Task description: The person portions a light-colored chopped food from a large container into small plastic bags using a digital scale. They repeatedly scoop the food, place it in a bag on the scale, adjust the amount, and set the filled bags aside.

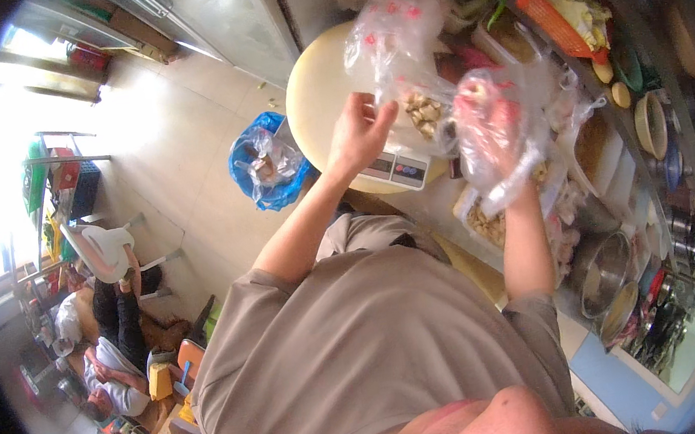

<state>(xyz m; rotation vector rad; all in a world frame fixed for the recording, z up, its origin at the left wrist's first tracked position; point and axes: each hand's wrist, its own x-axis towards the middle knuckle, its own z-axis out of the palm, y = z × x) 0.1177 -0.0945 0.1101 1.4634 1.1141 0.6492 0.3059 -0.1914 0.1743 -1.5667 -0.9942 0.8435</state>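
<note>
My left hand (362, 136) is closed, its thumb and fingers pinching the edge of a clear plastic bag (395, 36) with red print. A digital scale (400, 168) lies beside that hand, over a round pale board (315, 83). Pale brown chopped pieces (422, 114) sit on the scale, close to the bag's lower edge. My right hand (492, 119) is inside another clear plastic bag (520, 150), which covers it to the wrist. Wrinkled plastic and blur hide how its fingers are set.
A bin with a blue liner (250, 170) stands on the floor at left. To the right are a container of chopped pieces (485, 223), an orange basket (552, 18) of leafy vegetables and a metal pot (602, 269). A person (117, 372) sits at lower left.
</note>
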